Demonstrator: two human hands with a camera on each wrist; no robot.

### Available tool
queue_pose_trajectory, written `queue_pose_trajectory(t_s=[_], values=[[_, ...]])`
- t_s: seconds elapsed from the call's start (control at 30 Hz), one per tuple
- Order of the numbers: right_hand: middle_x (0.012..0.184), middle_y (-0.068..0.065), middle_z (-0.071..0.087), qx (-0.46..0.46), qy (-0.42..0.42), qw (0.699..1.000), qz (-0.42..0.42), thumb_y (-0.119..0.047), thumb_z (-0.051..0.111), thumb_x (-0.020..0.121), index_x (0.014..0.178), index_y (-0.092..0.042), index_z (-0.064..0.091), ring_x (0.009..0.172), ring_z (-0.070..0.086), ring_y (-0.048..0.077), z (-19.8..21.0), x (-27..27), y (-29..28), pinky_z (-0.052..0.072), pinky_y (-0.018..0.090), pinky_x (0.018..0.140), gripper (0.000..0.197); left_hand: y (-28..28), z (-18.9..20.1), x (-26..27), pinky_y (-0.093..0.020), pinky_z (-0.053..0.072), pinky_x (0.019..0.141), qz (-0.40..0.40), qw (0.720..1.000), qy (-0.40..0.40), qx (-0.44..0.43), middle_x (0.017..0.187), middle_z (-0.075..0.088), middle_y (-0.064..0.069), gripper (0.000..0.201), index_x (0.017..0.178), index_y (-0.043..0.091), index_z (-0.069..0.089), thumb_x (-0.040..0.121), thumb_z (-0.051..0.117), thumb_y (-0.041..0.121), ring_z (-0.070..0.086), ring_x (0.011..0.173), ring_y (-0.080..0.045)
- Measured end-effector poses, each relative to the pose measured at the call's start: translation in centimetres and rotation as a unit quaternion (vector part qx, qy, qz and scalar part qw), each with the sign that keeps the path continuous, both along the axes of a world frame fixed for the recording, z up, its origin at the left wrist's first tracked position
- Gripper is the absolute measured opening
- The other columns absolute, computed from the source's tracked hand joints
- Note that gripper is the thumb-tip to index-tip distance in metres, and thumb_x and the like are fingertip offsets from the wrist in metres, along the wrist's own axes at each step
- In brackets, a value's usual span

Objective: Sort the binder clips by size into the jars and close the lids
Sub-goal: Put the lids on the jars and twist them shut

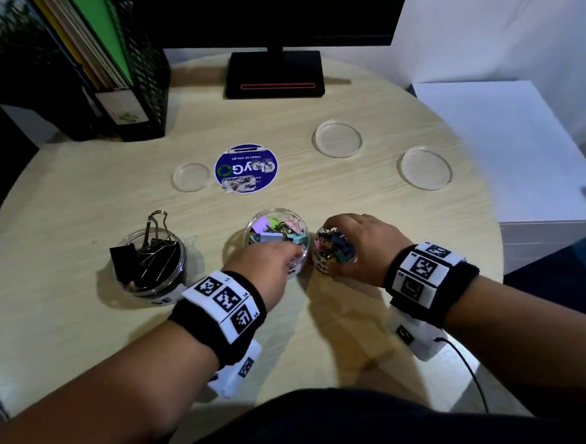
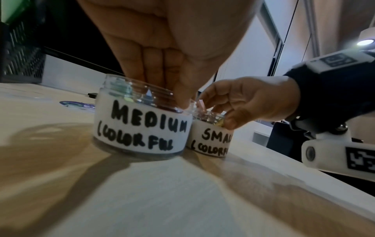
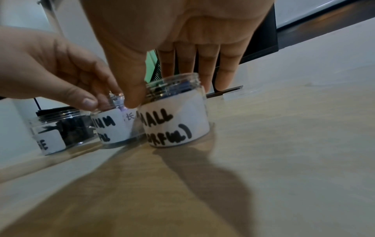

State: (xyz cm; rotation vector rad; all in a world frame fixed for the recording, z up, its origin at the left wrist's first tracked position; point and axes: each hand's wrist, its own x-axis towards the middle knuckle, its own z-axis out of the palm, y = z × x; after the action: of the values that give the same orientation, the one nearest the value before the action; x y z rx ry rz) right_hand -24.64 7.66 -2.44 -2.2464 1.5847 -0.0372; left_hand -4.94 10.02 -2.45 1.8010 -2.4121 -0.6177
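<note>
Three open clear jars stand in a row at the table's near middle. The large jar at the left holds black binder clips. The medium jar, labelled MEDIUM, holds pastel clips. The small jar, labelled SMALL, is full of little coloured clips. My left hand dips its fingers into the medium jar with the thumb on the near right rim, pinching the rim. My right hand grips the small jar, thumb on its near side and fingers behind it.
Three clear lids lie farther back: a small lid beside a round blue sticker, and two bigger lids to the right. A monitor stand and a black mesh file holder stand at the back.
</note>
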Motion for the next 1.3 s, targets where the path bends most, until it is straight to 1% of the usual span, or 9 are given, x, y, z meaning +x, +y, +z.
queue_pose_trajectory(t_s=[0.13, 0.23, 0.33, 0.43, 0.5, 0.6, 0.87, 1.17, 1.3], values=[[0.127, 0.000, 0.054, 0.014, -0.008, 1.000, -0.025, -0.044, 0.071, 0.073, 0.127, -0.025, 0.040, 0.117, 0.047, 0.021, -0.1, 0.0, 0.3, 0.042, 0.031, 0.093, 0.065, 0.6, 0.5, 0.8, -0.033, 0.034, 0.105, -0.040, 0.998, 0.035, -0.018, 0.125, 0.058, 0.004, 0.032, 0.123, 0.026, 0.058, 0.092, 0.052, 0.021, 0.050, 0.118, -0.018], [0.126, 0.003, 0.055, 0.025, -0.016, 0.999, -0.038, -0.042, 0.072, 0.073, 0.126, -0.024, 0.041, 0.117, 0.048, 0.022, -0.1, -0.1, 0.4, 0.042, 0.032, 0.093, 0.065, 1.1, 1.9, 2.4, -0.036, 0.033, 0.103, 0.036, 0.991, 0.058, -0.115, 0.124, 0.051, 0.000, 0.036, 0.118, 0.024, 0.061, 0.082, 0.065, 0.027, 0.044, 0.117, -0.022], [0.124, 0.005, 0.056, 0.031, -0.012, 0.999, -0.040, -0.042, 0.072, 0.073, 0.125, -0.022, 0.041, 0.115, 0.049, 0.024, 0.0, 0.0, 0.5, 0.043, 0.032, 0.090, 0.064, 1.4, 3.3, 4.8, -0.041, 0.022, 0.108, 0.175, 0.972, -0.040, -0.153, 0.137, 0.032, -0.003, 0.075, 0.130, 0.031, 0.043, 0.064, 0.076, 0.044, 0.025, 0.128, -0.028], [0.121, 0.006, 0.056, 0.035, 0.003, 0.998, -0.042, -0.043, 0.072, 0.074, 0.123, -0.021, 0.041, 0.110, 0.052, 0.025, 0.4, 0.2, 0.4, 0.042, 0.031, 0.084, 0.062, 1.2, 3.4, 7.4, -0.046, 0.014, 0.112, 0.255, 0.948, -0.175, -0.074, 0.147, 0.015, -0.008, 0.113, 0.141, 0.034, 0.019, 0.049, 0.078, 0.062, 0.014, 0.134, -0.032], [0.120, 0.006, 0.057, 0.039, 0.008, 0.998, -0.044, -0.042, 0.073, 0.073, 0.122, -0.021, 0.042, 0.108, 0.053, 0.025, 0.6, 0.3, 0.4, 0.042, 0.030, 0.082, 0.062, 0.8, 2.8, 8.9, -0.052, 0.015, 0.112, 0.273, 0.937, -0.220, -0.007, 0.150, 0.010, -0.010, 0.122, 0.142, 0.036, 0.011, 0.045, 0.077, 0.068, 0.013, 0.136, -0.038], [0.120, 0.006, 0.058, 0.045, 0.009, 0.998, -0.047, -0.041, 0.074, 0.073, 0.122, -0.021, 0.041, 0.107, 0.054, 0.025, 0.6, 0.4, 0.3, 0.043, 0.031, 0.083, 0.062, 0.7, 1.9, 9.6, -0.051, 0.026, 0.109, 0.278, 0.940, -0.189, 0.055, 0.149, 0.014, -0.009, 0.114, 0.142, 0.036, 0.015, 0.051, 0.077, 0.063, 0.019, 0.133, -0.040], [0.129, 0.003, 0.054, 0.055, -0.012, 0.996, -0.070, -0.038, 0.075, 0.072, 0.122, -0.020, 0.044, 0.112, 0.053, 0.025, 0.2, 0.6, 0.5, 0.045, 0.033, 0.091, 0.062, 1.5, 0.2, 9.3, -0.054, 0.031, 0.103, 0.175, 0.970, -0.166, -0.030, 0.148, 0.020, -0.006, 0.070, 0.137, 0.039, 0.027, 0.077, 0.062, 0.037, 0.020, 0.133, -0.034], [0.126, -0.006, 0.057, 0.071, -0.073, 0.986, -0.135, -0.027, 0.082, 0.064, 0.122, -0.022, 0.050, 0.113, 0.055, 0.020, 0.3, 0.7, 0.6, 0.039, 0.024, 0.090, 0.066, -0.9, 1.3, 6.5, -0.053, 0.025, 0.109, 0.062, 0.990, -0.127, 0.019, 0.153, 0.015, 0.000, 0.071, 0.140, 0.046, 0.022, 0.078, 0.058, 0.048, 0.013, 0.139, -0.028], [0.125, -0.007, 0.057, 0.074, -0.079, 0.985, -0.137, -0.028, 0.083, 0.062, 0.123, -0.023, 0.050, 0.112, 0.055, 0.019, -0.1, 0.4, 0.5, 0.038, 0.021, 0.088, 0.070, -3.3, 3.7, 6.8, -0.035, 0.036, 0.102, 0.108, 0.993, -0.031, 0.025, 0.142, 0.042, 0.001, 0.060, 0.131, 0.037, 0.045, 0.078, 0.050, 0.066, 0.041, 0.127, -0.024]])
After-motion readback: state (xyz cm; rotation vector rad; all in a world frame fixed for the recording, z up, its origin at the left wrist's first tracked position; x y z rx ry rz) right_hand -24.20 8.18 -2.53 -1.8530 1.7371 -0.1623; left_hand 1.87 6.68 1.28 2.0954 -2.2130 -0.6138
